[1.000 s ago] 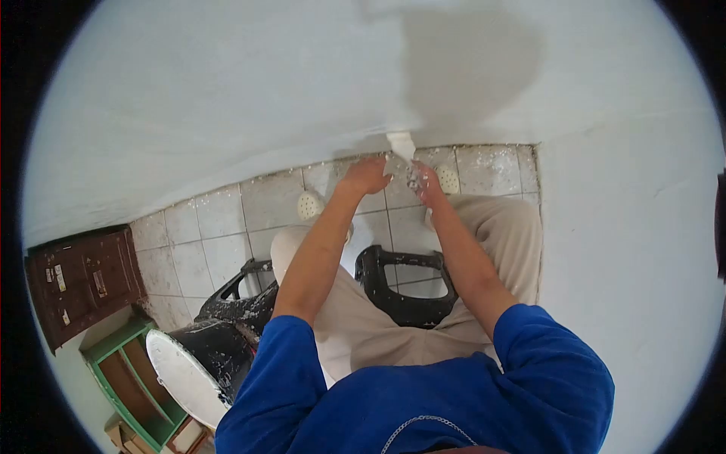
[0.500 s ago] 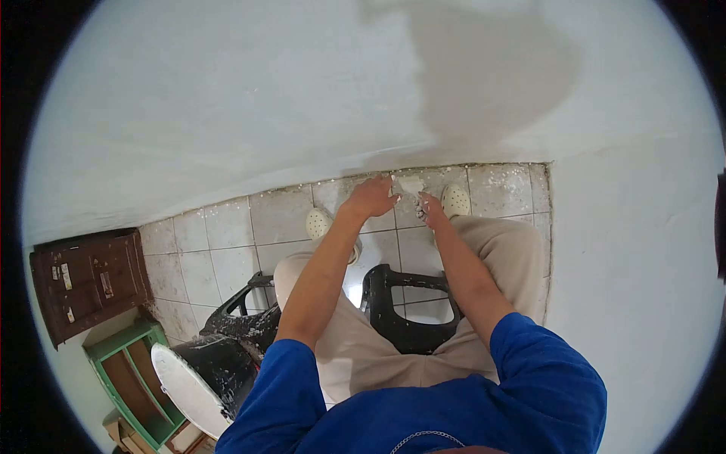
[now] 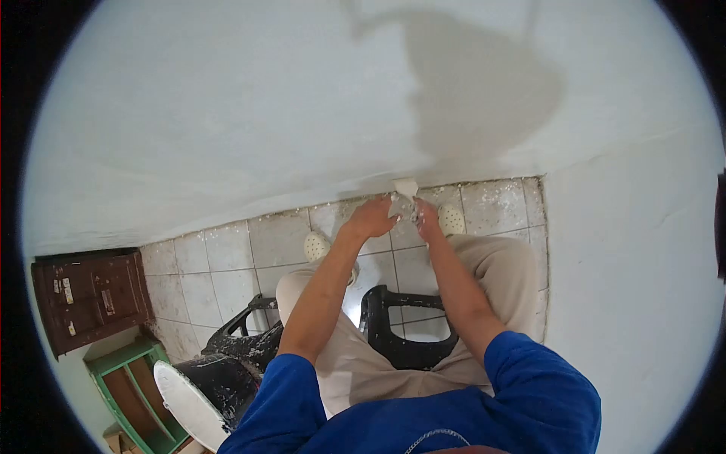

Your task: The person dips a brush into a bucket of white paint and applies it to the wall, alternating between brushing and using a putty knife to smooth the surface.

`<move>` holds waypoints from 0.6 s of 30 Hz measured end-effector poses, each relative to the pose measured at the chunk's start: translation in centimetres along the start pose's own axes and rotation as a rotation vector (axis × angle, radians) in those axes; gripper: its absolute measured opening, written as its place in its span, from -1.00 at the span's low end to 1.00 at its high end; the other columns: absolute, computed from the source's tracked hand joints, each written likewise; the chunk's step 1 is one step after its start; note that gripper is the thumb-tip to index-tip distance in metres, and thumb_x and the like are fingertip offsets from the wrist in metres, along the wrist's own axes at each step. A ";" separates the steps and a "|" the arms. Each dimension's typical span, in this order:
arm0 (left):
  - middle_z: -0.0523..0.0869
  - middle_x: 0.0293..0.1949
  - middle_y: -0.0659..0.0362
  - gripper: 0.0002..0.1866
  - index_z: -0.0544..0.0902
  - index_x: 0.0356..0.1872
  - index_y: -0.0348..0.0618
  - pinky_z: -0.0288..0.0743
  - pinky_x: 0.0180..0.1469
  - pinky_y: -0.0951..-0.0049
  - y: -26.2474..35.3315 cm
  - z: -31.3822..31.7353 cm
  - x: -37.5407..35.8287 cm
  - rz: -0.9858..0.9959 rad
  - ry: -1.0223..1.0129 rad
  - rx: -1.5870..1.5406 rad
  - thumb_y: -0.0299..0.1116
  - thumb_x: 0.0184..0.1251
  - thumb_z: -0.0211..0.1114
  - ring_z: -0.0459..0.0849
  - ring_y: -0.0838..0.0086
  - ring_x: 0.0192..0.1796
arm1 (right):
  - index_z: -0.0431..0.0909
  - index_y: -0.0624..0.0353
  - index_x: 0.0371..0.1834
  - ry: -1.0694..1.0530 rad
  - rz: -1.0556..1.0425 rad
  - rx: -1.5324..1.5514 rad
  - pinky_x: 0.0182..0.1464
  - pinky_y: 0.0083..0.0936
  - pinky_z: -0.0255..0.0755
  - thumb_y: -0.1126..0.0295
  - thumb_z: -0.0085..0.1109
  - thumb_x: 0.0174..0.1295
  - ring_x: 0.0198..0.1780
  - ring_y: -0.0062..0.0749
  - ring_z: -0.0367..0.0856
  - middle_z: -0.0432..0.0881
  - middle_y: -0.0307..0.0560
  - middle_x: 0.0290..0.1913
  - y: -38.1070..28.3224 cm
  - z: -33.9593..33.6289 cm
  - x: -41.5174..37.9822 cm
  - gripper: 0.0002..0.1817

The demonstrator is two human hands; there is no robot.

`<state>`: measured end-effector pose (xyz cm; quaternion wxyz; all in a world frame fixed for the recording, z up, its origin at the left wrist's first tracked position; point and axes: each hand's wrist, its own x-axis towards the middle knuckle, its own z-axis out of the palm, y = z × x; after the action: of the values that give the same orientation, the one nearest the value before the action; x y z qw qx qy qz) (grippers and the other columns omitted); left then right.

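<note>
Near the foot of the white wall, my left hand is closed on a putty-smeared scraper, its fingertips at the blade's left side. My right hand, spotted with white putty, is closed on a second tool, a pale-bladed putty knife. The two tools overlap between my hands, so their exact outlines are hard to make out. Both hands are above the tiled floor, between my cream clogs.
A black plastic stool is between my legs. At the lower left are a black bucket with a white rim, a green wooden frame and a brown cabinet door. Another wall rises at the right.
The pale blade has come up between my hands toward the wall base, and the tools now meet. My right hand has turned more upright. The whole view has shifted slightly.
</note>
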<state>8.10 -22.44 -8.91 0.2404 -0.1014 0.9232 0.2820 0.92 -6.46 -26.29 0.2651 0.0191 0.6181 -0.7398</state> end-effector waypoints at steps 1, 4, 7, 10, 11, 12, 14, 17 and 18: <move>0.45 0.16 -0.13 -0.41 0.35 0.19 -0.24 0.32 0.23 0.11 -0.1 0.2 -0.4 0.006 0.007 0.013 -0.02 0.28 0.09 0.42 0.04 0.21 | 0.55 0.13 -0.31 0.015 0.017 0.035 -0.35 -0.50 0.27 0.18 0.20 0.14 -0.40 -0.57 0.39 0.50 -0.26 -0.41 -0.8 0.0 -1.2 -0.75; 0.49 0.10 -0.16 -0.44 0.38 0.15 -0.25 0.33 0.20 0.12 0.6 -0.3 -2.4 0.052 0.028 -0.024 -0.05 0.27 0.11 0.44 0.02 0.18 | 0.56 0.19 -0.22 0.137 0.289 0.226 -0.28 -0.49 0.31 0.14 0.17 0.15 -0.35 -0.55 0.44 0.54 -0.21 -0.35 -1.9 -0.2 -2.9 -0.67; 0.56 -0.01 -0.15 -0.57 0.45 0.09 -0.22 0.37 0.16 0.20 1.8 -1.2 -4.8 0.239 0.198 -0.131 -0.19 0.26 0.15 0.51 0.01 0.09 | 0.55 0.10 -0.35 0.173 0.334 0.075 -0.48 -0.48 0.29 0.16 0.16 0.18 -0.49 -0.56 0.43 0.50 -0.29 -0.48 -3.3 -0.7 -3.4 -0.77; 0.62 -0.08 -0.06 -0.66 0.51 0.04 -0.17 0.40 0.11 0.27 4.8 -6.5 -10.4 0.358 0.242 -0.479 -0.31 0.25 0.16 0.57 0.10 0.00 | 0.53 0.12 -0.42 0.126 0.408 0.009 -0.52 -0.47 0.24 0.17 0.13 0.18 -0.53 -0.55 0.40 0.46 -0.28 -0.53 -7.0 -0.5 -4.6 -0.76; 0.63 -0.13 -0.01 -0.68 0.52 0.01 -0.18 0.41 0.09 0.29 6.7 -9.6 -13.6 0.372 0.280 -0.578 -0.34 0.25 0.16 0.59 0.17 -0.03 | 0.52 0.13 -0.44 0.139 0.398 -0.041 -0.51 -0.47 0.24 0.17 0.13 0.17 -0.54 -0.54 0.40 0.45 -0.26 -0.54 -8.4 -0.2 -5.3 -0.75; 0.64 -0.17 0.04 -0.70 0.54 -0.01 -0.20 0.42 0.07 0.31 8.8 -13.5 -17.5 0.380 0.312 -0.680 -0.37 0.24 0.16 0.60 0.24 -0.07 | 0.51 0.14 -0.46 0.154 0.397 -0.091 -0.51 -0.47 0.23 0.16 0.13 0.16 -0.54 -0.53 0.40 0.44 -0.25 -0.55 -9.8 0.1 -6.2 -0.74; 0.61 -0.10 0.11 -0.73 0.51 -0.07 -0.19 0.30 0.19 0.20 10.2 -19.1 -25.1 0.493 0.709 -0.316 -0.40 0.33 -0.12 0.55 0.29 0.03 | 0.50 0.15 -0.50 0.136 0.397 -0.118 -0.52 -0.46 0.23 0.15 0.14 0.13 -0.57 -0.52 0.39 0.43 -0.23 -0.57 -10.2 0.3 -7.2 -0.72; 0.40 0.24 -0.09 -0.42 0.29 0.30 -0.22 0.14 0.31 0.07 12.1 -28.7 -34.0 0.813 1.004 -0.364 -0.01 0.44 -0.19 0.34 0.10 0.30 | 0.49 0.15 -0.54 0.079 0.391 -0.119 -0.54 -0.46 0.22 0.13 0.18 0.09 -0.61 -0.50 0.36 0.41 -0.21 -0.60 -8.7 -0.1 -7.5 -0.70; 0.28 0.33 -0.09 -0.40 0.30 0.32 -0.07 0.21 0.31 0.05 14.1 -31.8 -36.2 0.903 1.154 -0.165 0.06 0.42 -0.29 0.29 0.14 0.36 | 0.49 0.15 -0.55 0.085 0.385 -0.164 -0.55 -0.45 0.21 0.13 0.18 0.09 -0.62 -0.50 0.35 0.41 -0.21 -0.60 -8.4 0.0 -7.4 -0.69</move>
<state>22.55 -27.14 38.94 -0.4316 0.1385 0.8305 0.3238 3.80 -2.96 -16.00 0.3757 0.1464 0.6718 -0.6214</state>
